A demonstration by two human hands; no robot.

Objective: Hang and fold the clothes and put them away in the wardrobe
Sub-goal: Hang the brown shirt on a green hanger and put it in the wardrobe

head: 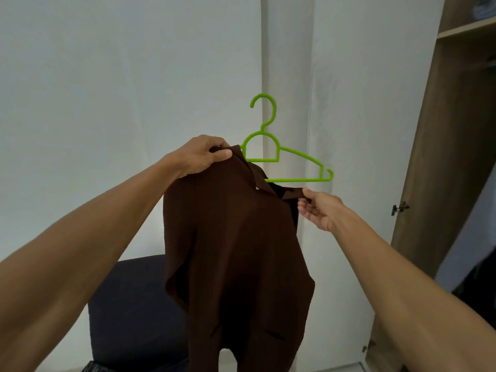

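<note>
A dark brown collared shirt (pixel 233 251) hangs in front of me, half on a bright green plastic hanger (pixel 271 149). The hanger's left arm is hidden under the shirt's shoulder; its right arm and hook stick out bare. My left hand (pixel 201 157) grips the shirt's left shoulder together with the hanger end beneath it. My right hand (pixel 319 208) pinches the right edge of the collar, just below the hanger's bare right arm. The wardrobe (pixel 440 146) stands open at the right.
A dark navy upholstered seat (pixel 128 312) stands below and behind the shirt. White walls meet in a corner straight ahead. A white wardrobe door (pixel 349 157) with a metal hinge (pixel 400 208) hangs open at the right. A wooden shelf (pixel 467 28) holds folded cloth at the top right.
</note>
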